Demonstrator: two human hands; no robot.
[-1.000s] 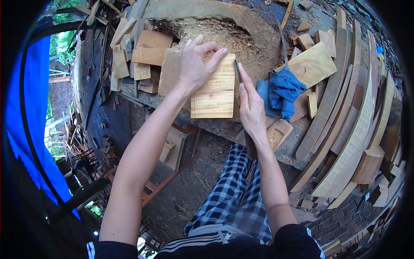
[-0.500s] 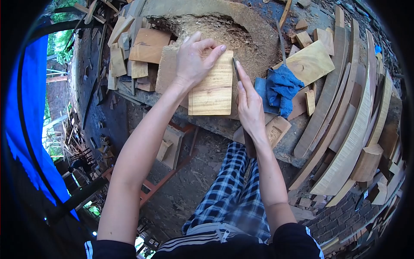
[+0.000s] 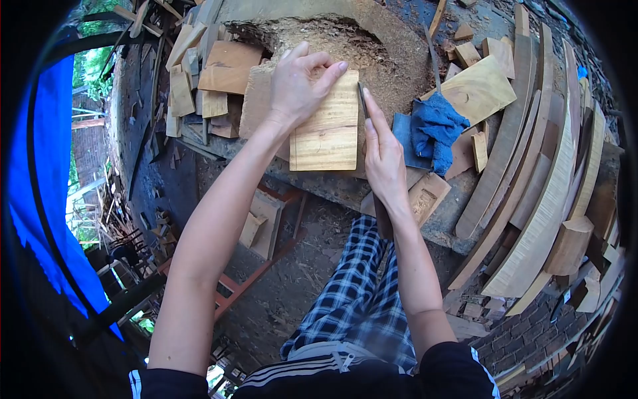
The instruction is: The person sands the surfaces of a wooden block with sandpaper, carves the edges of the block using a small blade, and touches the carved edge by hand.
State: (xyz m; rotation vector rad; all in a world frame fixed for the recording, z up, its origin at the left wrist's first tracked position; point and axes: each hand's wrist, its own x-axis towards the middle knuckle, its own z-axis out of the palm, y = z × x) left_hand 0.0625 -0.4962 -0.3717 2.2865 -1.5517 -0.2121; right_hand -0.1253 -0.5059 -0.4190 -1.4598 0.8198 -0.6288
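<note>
My left hand grips the upper left part of a light rectangular wooden board, its thumb stretched along the top edge. Against the board's right edge lies a narrow dark blade. My right hand is closed around this blade tool, index finger extended along it; a dark part shows below the palm by the wrist. Under the board is a rough wooden block. A blue cloth lies to the right of my right hand.
Long curved wooden pieces are stacked at the right. Wood offcuts pile up at the left of the worn workbench. A pale board lies behind the cloth. A reddish frame stands below on the left.
The whole view has shifted slightly. The board and both hands appear a little higher in the picture, with both grips unchanged.
</note>
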